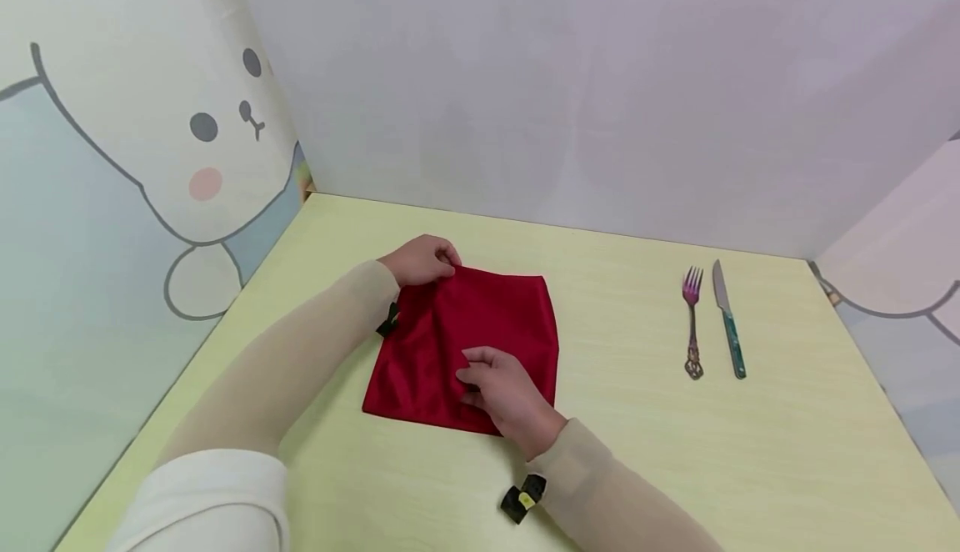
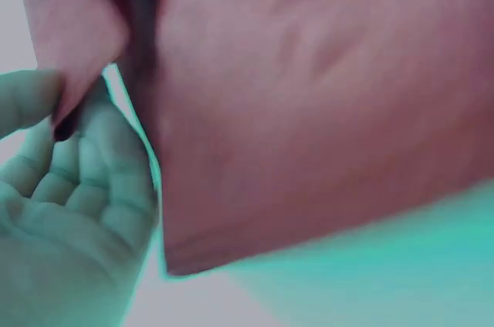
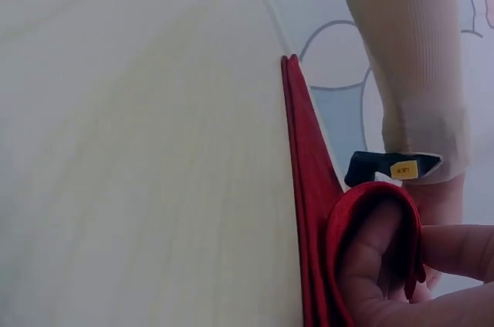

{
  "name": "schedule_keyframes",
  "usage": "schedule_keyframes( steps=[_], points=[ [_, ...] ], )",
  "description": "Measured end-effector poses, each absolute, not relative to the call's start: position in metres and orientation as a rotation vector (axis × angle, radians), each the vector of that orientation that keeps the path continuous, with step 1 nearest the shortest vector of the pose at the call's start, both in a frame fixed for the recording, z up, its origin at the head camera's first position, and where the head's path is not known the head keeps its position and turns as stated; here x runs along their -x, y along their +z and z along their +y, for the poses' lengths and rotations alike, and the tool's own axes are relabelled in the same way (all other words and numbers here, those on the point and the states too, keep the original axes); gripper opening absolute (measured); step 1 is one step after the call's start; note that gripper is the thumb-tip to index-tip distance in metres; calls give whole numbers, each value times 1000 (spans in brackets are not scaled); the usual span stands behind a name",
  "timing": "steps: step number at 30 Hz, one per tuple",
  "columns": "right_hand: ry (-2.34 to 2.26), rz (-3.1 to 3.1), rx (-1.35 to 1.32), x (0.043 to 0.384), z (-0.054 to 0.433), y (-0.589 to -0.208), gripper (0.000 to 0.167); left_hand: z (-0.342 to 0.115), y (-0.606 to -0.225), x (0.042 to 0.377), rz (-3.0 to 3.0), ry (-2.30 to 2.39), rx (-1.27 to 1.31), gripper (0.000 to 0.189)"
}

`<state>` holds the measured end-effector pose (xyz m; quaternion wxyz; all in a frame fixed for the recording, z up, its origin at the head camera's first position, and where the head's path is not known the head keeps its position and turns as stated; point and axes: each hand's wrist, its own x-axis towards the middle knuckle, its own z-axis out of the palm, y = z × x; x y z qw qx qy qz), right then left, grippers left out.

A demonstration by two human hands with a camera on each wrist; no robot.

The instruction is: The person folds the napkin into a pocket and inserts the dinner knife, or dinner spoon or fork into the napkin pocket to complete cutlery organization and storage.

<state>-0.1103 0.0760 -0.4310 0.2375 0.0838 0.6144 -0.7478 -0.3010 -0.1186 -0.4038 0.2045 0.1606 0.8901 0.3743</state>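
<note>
A shiny red cloth napkin lies on the table in front of me, with layers lying over one another at its edge in the right wrist view. My left hand pinches its far left edge between thumb and fingers. Up close in the left wrist view, a flap of the napkin is caught between thumb and fingertips. Over the napkin's near right part, my right hand has curled fingers. The right wrist view shows a rolled fold of napkin held between that hand's digits.
To the right lie a fork and, beside it, a knife with a green handle. The pale table meets a plain wall at the back. A cartoon-printed panel stands along the left.
</note>
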Motion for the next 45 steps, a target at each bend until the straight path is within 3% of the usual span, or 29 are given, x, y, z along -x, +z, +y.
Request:
schedule_keyframes(
  steps=[7, 23, 29, 38, 45],
  points=[
    [-2036, 1712, -205, 109, 76, -434, 33, -126, -396, 303, 2566, 797, -501, 11],
    [-1981, 1853, -80, 104, 58, -406, 31, -155, -414, 304, 2362, 1262, -305, 18],
    [-1935, 1834, -108, 101, 47, -418, 27, -153, -410, 302, 2357, 1276, -302, 18],
    [-1911, 1838, -103, 101, 45, -424, 28, -154, -387, 302, 2503, 954, -404, 13],
    [-1923, 1828, -112, 100, 42, -424, 27, -168, -398, 304, 2402, 962, -306, 15]
  ],
)
